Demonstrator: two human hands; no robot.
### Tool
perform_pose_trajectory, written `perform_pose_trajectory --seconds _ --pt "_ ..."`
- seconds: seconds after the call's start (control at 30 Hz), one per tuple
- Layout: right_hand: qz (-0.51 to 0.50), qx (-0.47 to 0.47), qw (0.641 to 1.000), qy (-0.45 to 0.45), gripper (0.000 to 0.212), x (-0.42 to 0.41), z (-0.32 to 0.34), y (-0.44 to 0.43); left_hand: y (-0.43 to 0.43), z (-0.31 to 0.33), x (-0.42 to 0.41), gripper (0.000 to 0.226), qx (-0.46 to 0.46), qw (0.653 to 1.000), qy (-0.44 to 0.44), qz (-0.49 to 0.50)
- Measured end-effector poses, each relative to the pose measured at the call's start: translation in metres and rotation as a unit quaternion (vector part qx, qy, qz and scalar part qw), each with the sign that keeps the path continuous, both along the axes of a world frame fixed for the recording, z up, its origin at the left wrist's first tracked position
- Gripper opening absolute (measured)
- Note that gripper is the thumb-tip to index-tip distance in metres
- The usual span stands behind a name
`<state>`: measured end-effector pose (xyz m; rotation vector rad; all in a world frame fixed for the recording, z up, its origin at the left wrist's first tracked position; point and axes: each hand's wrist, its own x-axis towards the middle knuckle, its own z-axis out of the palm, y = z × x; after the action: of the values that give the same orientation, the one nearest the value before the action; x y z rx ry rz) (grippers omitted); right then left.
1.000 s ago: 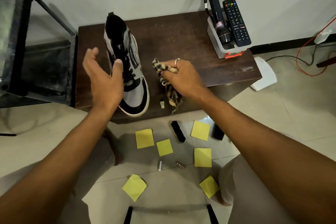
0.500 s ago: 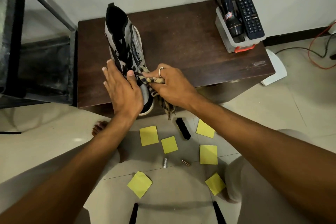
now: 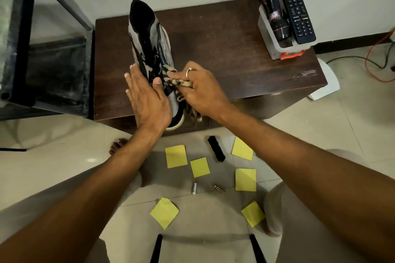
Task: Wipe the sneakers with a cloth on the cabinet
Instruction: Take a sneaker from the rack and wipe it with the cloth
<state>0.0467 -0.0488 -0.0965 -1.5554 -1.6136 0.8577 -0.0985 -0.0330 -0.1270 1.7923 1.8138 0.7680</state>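
Sneaker (image 3: 149,49) stands on counter (image 3: 235,49) near front edge, long axis front-to-back, toe toward person. Left hand (image 3: 147,96), fingers straight, presses sneaker's left side. Right hand (image 3: 201,89) grips bunched cloth (image 3: 178,82) against opposite side, nearer laces.

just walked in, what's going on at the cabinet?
A person is wiping a grey-and-black high-top sneaker that stands on the dark wooden cabinet. The left hand presses flat against its side; the right hand holds a patterned cloth bunched against the laces. A brush and yellow sticky notes lie on the floor.
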Motion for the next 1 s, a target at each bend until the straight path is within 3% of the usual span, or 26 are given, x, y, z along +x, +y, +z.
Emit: perform_pose_trajectory --seconds 0.23,0.4,0.57,0.8,0.93,1.0 --pt "0.109 -0.103 0.989 0.003 0.031 0.035 0.010 -0.012 0.001 0.002 -0.001 0.062 -0.011 1.000 -0.003 -0.003" --pt "-0.073 -0.067 0.991 0.088 0.032 0.023 0.004 0.005 0.003 0.004 0.004 0.063 -0.009 1.000 -0.011 -0.007" --pt "-0.076 -0.100 0.985 0.122 0.032 0.005 -0.001 0.006 0.002 0.003 0.004 0.062 -0.009 1.000 0.004 -0.002" --pt "0.027 -0.178 0.983 0.048 0.022 0.034 0.014 0.000 0.004 0.012 0.003 0.063 -0.035 0.999 -0.015 -0.010" --pt "-0.117 -0.102 0.980 0.123 0.026 0.041 0.010 0.016 0.014 0.022 -0.001 0.056 -0.095 0.990 -0.104 -0.012" --pt "-0.129 -0.070 0.980 0.131 0.030 0.034 0.005 0.021 0.015 0.023 0.002 0.074 -0.097 0.989 -0.104 -0.028"
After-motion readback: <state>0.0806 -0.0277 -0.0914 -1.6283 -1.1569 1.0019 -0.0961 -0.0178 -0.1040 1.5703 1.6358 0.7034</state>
